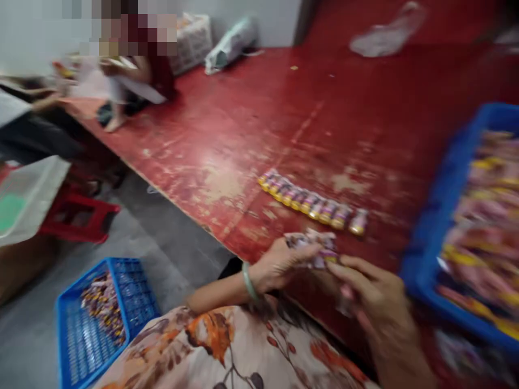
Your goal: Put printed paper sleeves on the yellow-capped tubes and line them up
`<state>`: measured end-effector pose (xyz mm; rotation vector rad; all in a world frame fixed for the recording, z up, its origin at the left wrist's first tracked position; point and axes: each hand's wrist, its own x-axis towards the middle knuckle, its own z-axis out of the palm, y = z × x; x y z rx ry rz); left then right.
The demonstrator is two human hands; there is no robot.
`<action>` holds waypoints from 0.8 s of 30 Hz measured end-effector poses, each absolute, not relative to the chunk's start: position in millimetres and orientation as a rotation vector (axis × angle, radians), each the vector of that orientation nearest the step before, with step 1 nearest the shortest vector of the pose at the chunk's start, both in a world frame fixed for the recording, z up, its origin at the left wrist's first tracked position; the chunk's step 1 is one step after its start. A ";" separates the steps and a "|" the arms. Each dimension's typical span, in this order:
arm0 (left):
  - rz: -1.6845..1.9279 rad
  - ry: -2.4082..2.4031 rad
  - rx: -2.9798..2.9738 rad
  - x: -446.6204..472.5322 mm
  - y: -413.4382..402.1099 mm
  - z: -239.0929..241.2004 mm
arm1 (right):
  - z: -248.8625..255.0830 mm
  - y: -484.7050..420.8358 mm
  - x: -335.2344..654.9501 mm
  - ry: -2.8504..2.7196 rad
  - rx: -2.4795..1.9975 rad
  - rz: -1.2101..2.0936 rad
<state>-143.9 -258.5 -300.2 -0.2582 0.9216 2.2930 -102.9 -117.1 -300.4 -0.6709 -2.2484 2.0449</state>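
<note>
My left hand (279,265), with a pale green bangle on the wrist, pinches several small wrapped candy packets (312,246) at the near edge of the worn red table (251,124). My right hand (373,294) holds the other end of the same bunch, fingers curled round it. Just beyond the hands, a row of several purple-and-yellow packets (312,204) lies side by side on the table. The frame is blurred by motion.
A blue crate (430,254) full of packets stands at the right. A second blue basket (71,324) with packets sits on the grey floor at lower left. A person (133,81) works at the far left corner. A red stool (77,213), white bags and a basket are around.
</note>
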 end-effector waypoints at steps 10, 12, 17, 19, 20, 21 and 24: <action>2.290 0.995 -0.458 -147.2 -256.7 -298.5 | -294.3 -105.4 -108.7 -2.008 -0.656 2.489; 2.284 1.027 -0.384 -147.6 -255.1 -296.1 | -296.6 -105.3 -107.6 -2.006 -0.630 2.510; 2.277 1.094 -0.349 -147.2 -252.2 -294.0 | -298.8 -105.1 -107.7 -2.045 -0.579 2.460; 2.274 1.083 -0.358 -146.1 -252.0 -295.9 | -300.0 -103.7 -106.8 -2.037 -0.587 2.427; 2.271 1.073 -0.354 -145.7 -252.1 -297.2 | -301.3 -102.6 -106.0 -2.026 -0.594 2.416; 2.269 1.062 -0.354 -145.5 -252.2 -298.4 | -302.9 -101.4 -105.1 -2.010 -0.604 2.408; 2.299 1.017 -0.377 -147.0 -252.5 -300.8 | -308.5 -97.9 -102.6 -1.946 -0.647 2.400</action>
